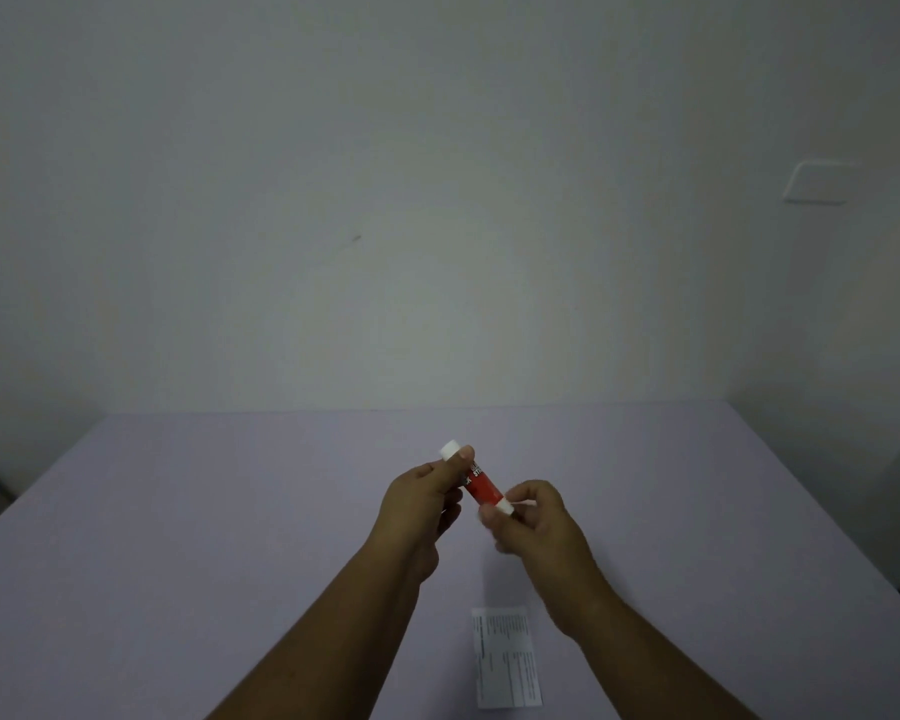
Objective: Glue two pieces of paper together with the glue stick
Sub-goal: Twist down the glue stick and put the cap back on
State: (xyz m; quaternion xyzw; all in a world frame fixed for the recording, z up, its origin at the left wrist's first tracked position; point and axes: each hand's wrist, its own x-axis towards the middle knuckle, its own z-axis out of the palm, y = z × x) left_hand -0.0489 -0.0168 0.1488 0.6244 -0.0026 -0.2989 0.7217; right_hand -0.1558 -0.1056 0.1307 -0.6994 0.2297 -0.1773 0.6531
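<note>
From the head view, both hands are raised over the lavender table [178,511], sharing one red glue stick [481,483]. Its long axis runs diagonally, up-left to down-right. The left hand [419,498] is closed around the upper half, near the white end [450,449] that pokes past its thumb. The right hand [533,519] pinches the lower white end [504,507] between thumb and fingertips. Which end is the cap I cannot tell. I'd guess it is being opened or wound out. A printed paper slip [505,657] lies flat below, nearer the right forearm; a second piece isn't visible.
</note>
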